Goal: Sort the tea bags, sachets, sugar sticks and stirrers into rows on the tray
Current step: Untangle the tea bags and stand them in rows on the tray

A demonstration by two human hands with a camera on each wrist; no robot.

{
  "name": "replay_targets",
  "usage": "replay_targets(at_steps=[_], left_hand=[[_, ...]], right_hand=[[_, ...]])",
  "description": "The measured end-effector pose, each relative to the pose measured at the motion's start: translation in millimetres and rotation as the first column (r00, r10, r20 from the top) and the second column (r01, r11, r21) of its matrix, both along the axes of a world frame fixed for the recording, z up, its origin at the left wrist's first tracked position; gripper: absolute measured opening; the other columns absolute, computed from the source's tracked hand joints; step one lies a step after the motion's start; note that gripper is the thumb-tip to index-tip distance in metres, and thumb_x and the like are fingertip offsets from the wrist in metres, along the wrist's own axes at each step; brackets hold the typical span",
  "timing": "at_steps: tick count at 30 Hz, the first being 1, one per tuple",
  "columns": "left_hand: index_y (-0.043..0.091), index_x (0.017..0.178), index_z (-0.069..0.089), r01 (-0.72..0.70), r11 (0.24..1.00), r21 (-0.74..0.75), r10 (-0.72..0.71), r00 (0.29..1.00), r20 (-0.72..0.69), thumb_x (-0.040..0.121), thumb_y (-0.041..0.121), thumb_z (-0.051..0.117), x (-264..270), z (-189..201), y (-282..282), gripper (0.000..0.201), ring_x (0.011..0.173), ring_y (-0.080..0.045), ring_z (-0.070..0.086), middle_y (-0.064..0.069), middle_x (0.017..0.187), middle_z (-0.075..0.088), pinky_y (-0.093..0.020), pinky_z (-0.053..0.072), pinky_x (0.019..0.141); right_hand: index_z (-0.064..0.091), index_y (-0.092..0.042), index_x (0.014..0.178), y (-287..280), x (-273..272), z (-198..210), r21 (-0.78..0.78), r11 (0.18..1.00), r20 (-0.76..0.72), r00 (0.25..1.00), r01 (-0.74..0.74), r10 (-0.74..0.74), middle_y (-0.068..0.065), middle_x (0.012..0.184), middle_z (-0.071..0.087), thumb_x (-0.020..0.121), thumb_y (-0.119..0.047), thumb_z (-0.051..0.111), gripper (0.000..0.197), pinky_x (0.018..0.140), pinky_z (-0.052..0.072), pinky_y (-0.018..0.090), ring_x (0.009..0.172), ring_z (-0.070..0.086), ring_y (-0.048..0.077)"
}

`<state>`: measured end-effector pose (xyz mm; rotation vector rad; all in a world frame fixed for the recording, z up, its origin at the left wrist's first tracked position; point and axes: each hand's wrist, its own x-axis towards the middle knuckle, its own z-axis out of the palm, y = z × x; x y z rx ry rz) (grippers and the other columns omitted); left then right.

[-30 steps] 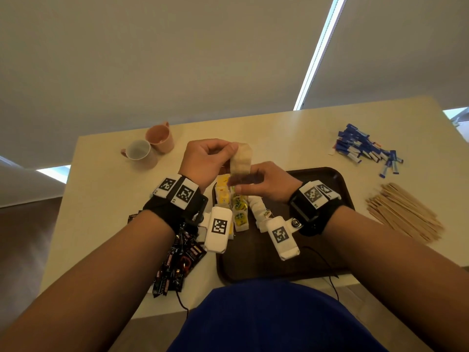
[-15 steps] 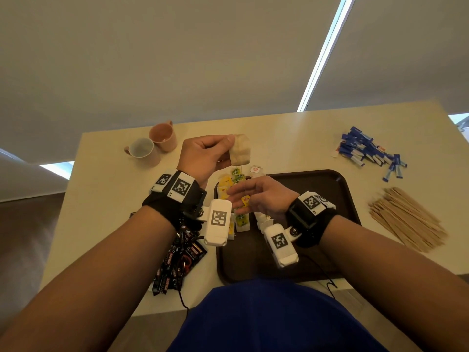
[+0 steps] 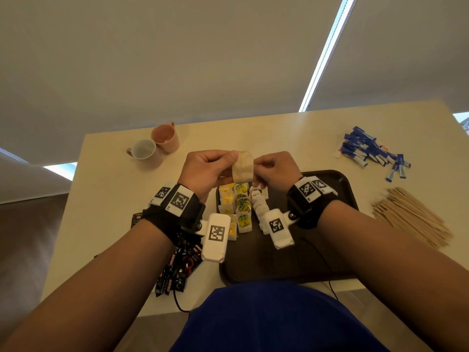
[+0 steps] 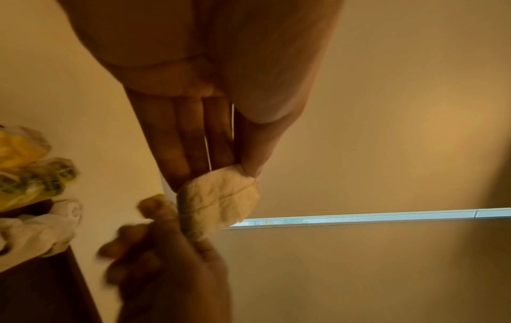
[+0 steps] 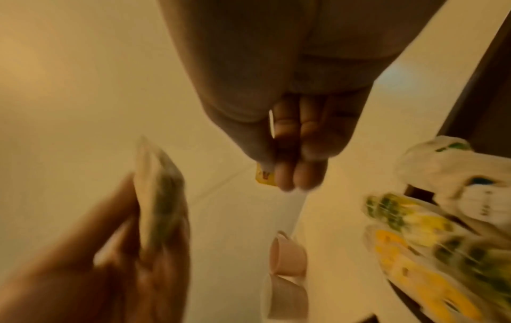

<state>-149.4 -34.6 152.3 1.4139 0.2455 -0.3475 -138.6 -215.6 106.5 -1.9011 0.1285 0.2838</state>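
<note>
My left hand [image 3: 232,158] pinches a crumpled beige tea bag [image 3: 243,166] between thumb and fingers, in the air above the far left end of the dark brown tray [image 3: 304,250]. My right hand [image 3: 256,164] is right beside the bag and pinches its small yellow tag [image 5: 264,177]. In the left wrist view the tea bag [image 4: 218,201] hangs at my fingertips with its string across it. Rows of yellow, green-yellow and white tea bags [image 3: 241,207] lie on the tray's left part, under both hands.
Blue sugar sticks [image 3: 368,153] are heaped at the table's far right, wooden stirrers [image 3: 411,219] lie right of the tray, and black sachets [image 3: 177,265] left of it. Two cups [image 3: 154,146] stand at the far left. The tray's right part is bare.
My right hand dipped toward the tray with the tag, then rose again to the right side of the tea bag. My left hand kept holding the bag at about the same height.
</note>
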Motion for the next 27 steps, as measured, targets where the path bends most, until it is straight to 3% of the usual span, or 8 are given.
replay_targets(at_steps=[4,9,14,17,19,23,27], left_hand=[[-0.001,0.103,0.074,0.035,0.998,0.044,-0.034,0.999,-0.012,0.093,0.009,0.066,-8.8,-10.2,0.1,0.016,0.084,-0.025,0.076,-0.014,0.094,0.077,-0.028,0.060,0.067],[0.004,0.097,0.075,0.016,0.996,0.085,-0.018,0.999,0.031,0.093,0.009,0.067,-8.0,-14.2,-2.2,0.010,0.083,-0.028,0.076,-0.012,0.091,0.077,-0.033,0.062,0.069],[0.007,0.092,0.077,-0.012,0.994,0.111,0.003,0.997,0.080,0.092,0.011,0.069,-4.1,-15.1,-4.7,0.008,0.079,-0.027,0.075,-0.012,0.087,0.077,-0.035,0.062,0.070],[0.005,0.092,0.076,-0.024,0.997,0.079,0.018,0.998,0.068,0.093,0.012,0.068,-2.9,-15.3,-5.0,0.010,0.082,-0.029,0.075,-0.014,0.088,0.077,-0.036,0.062,0.071],[0.003,0.096,0.075,-0.030,0.999,0.045,0.027,0.998,0.051,0.093,0.011,0.067,-2.0,-15.3,-5.3,0.012,0.085,-0.031,0.075,-0.016,0.091,0.076,-0.035,0.061,0.070],[0.003,0.097,0.073,-0.040,0.999,-0.002,0.040,0.999,0.025,0.095,0.009,0.064,-1.6,-14.4,-4.6,0.011,0.078,-0.024,0.075,-0.012,0.090,0.075,-0.028,0.058,0.064],[0.002,0.100,0.072,-0.019,1.000,-0.019,0.019,0.999,0.035,0.096,0.010,0.062,-1.7,-16.1,-3.9,0.013,0.082,-0.023,0.074,-0.013,0.094,0.076,-0.029,0.059,0.067]], right_hand=[[0.074,0.004,0.099,-0.4,12.7,24.4,0.153,0.988,0.103,0.994,0.006,-0.022,0.010,0.082,0.075,0.092,-0.007,0.066,0.015,0.061,0.058,0.023,0.069,0.074,0.015],[0.069,0.000,0.111,4.5,15.3,40.8,0.120,0.989,0.234,0.971,-0.081,0.051,0.014,0.085,0.075,0.091,-0.002,0.066,0.021,0.068,0.060,0.028,0.077,0.075,0.019],[0.078,-0.014,0.093,9.7,12.0,46.1,-0.081,0.989,0.399,0.905,-0.122,0.144,-0.004,0.089,0.074,0.086,-0.017,0.075,0.009,0.072,0.055,0.022,0.081,0.068,0.009],[0.078,-0.012,0.094,6.9,5.3,48.1,-0.060,0.985,0.401,0.900,-0.162,0.172,0.000,0.083,0.074,0.089,-0.014,0.071,0.009,0.066,0.057,0.026,0.072,0.068,0.010],[0.078,-0.010,0.095,4.1,-1.0,47.0,-0.057,0.982,0.397,0.898,-0.182,0.190,-0.003,0.081,0.073,0.091,-0.013,0.068,0.011,0.063,0.054,0.019,0.070,0.068,0.007],[0.076,-0.007,0.098,-2.2,-8.2,41.7,-0.015,0.982,0.365,0.914,-0.186,0.178,0.000,0.082,0.074,0.090,-0.012,0.069,0.011,0.063,0.055,0.020,0.069,0.069,0.008],[0.066,-0.010,0.116,-3.0,-8.1,39.6,-0.015,0.987,0.302,0.941,-0.158,0.155,0.000,0.076,0.074,0.086,-0.010,0.074,0.031,0.059,0.053,0.017,0.063,0.069,0.006]])
